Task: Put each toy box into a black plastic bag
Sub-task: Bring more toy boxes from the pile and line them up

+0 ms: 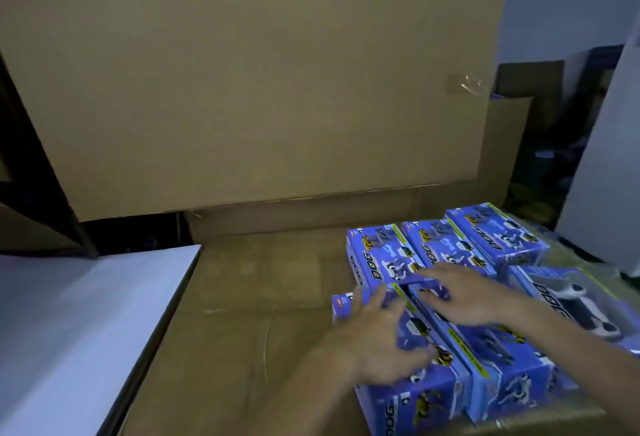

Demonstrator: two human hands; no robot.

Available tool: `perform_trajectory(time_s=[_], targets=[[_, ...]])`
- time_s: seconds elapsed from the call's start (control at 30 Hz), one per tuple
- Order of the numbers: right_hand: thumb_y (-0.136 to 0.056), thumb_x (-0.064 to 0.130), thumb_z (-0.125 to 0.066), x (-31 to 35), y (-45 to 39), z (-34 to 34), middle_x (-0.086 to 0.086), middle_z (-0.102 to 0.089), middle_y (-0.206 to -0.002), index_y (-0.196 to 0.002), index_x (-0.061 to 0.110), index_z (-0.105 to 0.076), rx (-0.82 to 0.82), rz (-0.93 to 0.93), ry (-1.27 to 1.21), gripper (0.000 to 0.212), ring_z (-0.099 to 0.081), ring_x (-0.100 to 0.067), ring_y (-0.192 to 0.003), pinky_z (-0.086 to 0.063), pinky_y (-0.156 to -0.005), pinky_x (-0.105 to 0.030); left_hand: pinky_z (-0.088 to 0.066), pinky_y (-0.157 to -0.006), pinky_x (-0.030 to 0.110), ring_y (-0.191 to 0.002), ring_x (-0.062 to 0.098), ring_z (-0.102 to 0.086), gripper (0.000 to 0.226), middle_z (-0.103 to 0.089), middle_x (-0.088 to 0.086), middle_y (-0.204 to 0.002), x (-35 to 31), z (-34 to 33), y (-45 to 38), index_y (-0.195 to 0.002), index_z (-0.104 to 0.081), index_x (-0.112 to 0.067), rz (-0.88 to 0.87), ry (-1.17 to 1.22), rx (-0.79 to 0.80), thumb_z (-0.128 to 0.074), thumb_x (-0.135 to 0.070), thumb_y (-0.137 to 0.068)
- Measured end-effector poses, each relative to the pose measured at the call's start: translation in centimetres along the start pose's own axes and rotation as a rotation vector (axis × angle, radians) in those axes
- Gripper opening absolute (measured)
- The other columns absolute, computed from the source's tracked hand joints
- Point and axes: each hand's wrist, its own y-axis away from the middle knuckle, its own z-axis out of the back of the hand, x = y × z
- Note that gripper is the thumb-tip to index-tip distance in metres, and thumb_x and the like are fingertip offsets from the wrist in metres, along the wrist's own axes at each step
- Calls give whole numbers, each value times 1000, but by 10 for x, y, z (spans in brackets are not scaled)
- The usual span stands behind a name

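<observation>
Looming behind, a cardboard flap (pixel 256 71) walls off the view; left hand (pixel 377 338) and right hand (pixel 464 297), fingers spread and holding nothing, rest on blue toy boxes (pixel 433 376), beside a white board (pixel 69 331).

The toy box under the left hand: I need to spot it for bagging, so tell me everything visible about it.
The toy box is blue printed cardboard, with "DOG" lettering, toy-dog pictures and a yellow-green stripe along its right edge. It lies flat on brown cardboard, nearest the camera at the left of the group, close beside another blue box on its right. The left hand rests spread on top. No bag is visible.
</observation>
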Motion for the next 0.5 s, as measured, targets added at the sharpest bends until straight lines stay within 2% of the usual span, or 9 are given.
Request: perform_trajectory(time_s=[0.07, 0.1, 0.2, 0.33, 0.43, 0.5], targets=[[-99, 66, -31, -2, 2, -14, -3, -10, -167, -157, 39, -17, 58, -59, 5, 66, 5, -23, -154, -2, -123, -45, -5, -115, 69, -147, 27, 30, 110, 28, -12, -161, -9, -19, -9, -154, 11, -44, 72, -66, 134, -57, -82, -75], [-97, 69, -29, -3, 2, -19, -3, -1, -167, -156, 42, -14, 68, -91, -13, 67, 10, -29, -153, 0, -122, -49, -6, -111, 73, -145, 29, 32, 116, 34, -11, -158, -10, -26, -11, -151, 19, -46, 81, -110, 180, -59, -82, -73], [-91, 75, -36, -1, 2, -20, 3, 14, -166, -154, 51, -10, 80, -154, -41, 73, 13, -43, -150, -12, -119, -58, -11, -110, 72, -144, 35, 34, 113, 38, -11, -156, -5, -35, -11, -147, 25, -50, 59, -155, 152, -59, -78, -77], [-88, 70, -44, 7, 6, -8, 7, 7, -167, -149, 56, -20, 5, -160, -71, 67, 5, -42, -151, -22, -117, -53, -7, -116, 64, -147, 28, 31, 106, 31, -16, -159, 11, -35, -1, -147, 19, -55, 27, -105, 16, -58, -76, -78], [-90, 66, -45, 20, 12, 11, 3, -6, -167, -148, 53, -26, -91, -78, -167, 62, 5, -30, -154, -15, -120, -48, -13, -118, 59, -148, 15, 28, 107, 24, -29, -157, 27, -26, 16, -143, 14, -64, 8, 36, -69, -65, -76, -72], [-92, 64, -45, 35, 17, 26, 3, -13, -166, -148, 53, -30, -124, -26, -214, 59, 1, -21, -154, -11, -122, -44, -13, -122, 48, -147, 5, 25, 105, 20, -40, -151, 39, -12, 33, -139, 8, -72, -10, 143, -141, -69, -75, -67]])
